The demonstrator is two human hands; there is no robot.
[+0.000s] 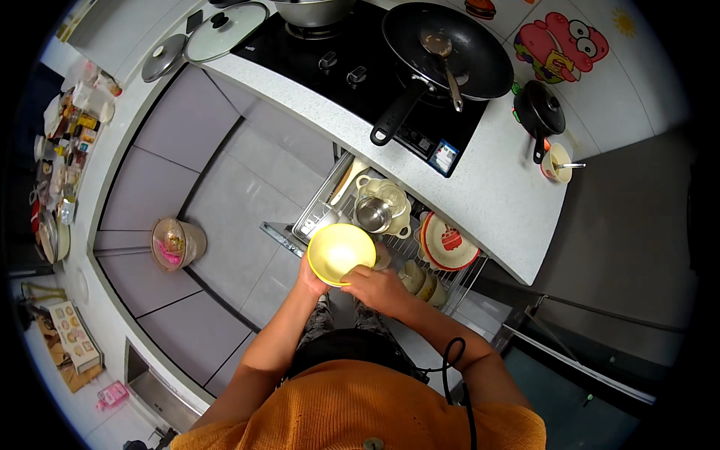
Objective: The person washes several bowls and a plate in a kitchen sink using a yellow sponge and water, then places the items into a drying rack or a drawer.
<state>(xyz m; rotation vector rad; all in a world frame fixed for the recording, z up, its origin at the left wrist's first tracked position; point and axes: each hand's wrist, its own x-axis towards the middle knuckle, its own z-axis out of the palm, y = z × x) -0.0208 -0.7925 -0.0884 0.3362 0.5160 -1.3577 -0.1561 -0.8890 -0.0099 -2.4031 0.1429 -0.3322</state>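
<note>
Both forearms reach forward, left hand and right hand curled close together, fingers gripping.

Both hands hold yellow bowl — over drawer rack.

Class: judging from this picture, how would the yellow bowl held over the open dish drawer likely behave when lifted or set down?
The yellow bowl keeps its round shape between both hands, so it is probably rigid. Its glossy inside suggests a somewhat slippery surface. The right hand grips only the rim, so it seems fairly light.
</note>
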